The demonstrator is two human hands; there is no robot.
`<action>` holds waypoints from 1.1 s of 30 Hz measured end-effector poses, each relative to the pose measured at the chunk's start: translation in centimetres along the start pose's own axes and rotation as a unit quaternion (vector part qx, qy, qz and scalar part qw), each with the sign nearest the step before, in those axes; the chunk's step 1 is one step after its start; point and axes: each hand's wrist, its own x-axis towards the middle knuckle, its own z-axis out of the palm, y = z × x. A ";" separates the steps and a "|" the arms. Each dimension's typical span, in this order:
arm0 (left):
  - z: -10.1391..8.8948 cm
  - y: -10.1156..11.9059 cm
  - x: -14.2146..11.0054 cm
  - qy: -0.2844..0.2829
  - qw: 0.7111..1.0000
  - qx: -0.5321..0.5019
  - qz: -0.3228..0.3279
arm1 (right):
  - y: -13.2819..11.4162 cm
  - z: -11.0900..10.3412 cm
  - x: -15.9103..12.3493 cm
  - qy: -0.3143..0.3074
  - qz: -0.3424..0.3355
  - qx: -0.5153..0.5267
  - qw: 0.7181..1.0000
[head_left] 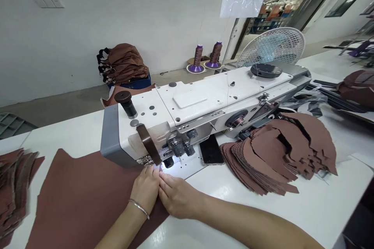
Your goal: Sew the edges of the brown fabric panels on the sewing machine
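Note:
A large brown leather-like sheet lies across the white table and runs up under the head of a white sewing machine. On its edge, close to the lit needle area, my left hand presses and grips with closed fingers; a silver bangle circles that wrist. Right beside it my right hand pinches the same edge, its fingers bunched together and touching the left hand. The fingertips of both hands are partly hidden near the presser foot. A brown curved guard hangs just above them.
Stacked brown cut pieces lie right of the machine, near a black phone. More brown pieces sit at the left edge. Behind stand two thread cones, a fan and a heaped blue crate.

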 end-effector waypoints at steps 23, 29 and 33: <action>-0.4 -0.5 -0.8 -0.004 0.996 -0.081 -0.023 | -1.4 -0.8 0.5 0.045 0.017 -0.046 0.998; 1.0 -1.8 -1.6 0.152 0.983 -0.035 0.098 | -1.8 -1.6 0.7 0.081 0.022 -0.059 0.995; 1.6 -2.3 -0.8 0.188 0.970 -0.001 0.155 | -2.0 -1.5 0.5 0.067 0.021 -0.064 0.995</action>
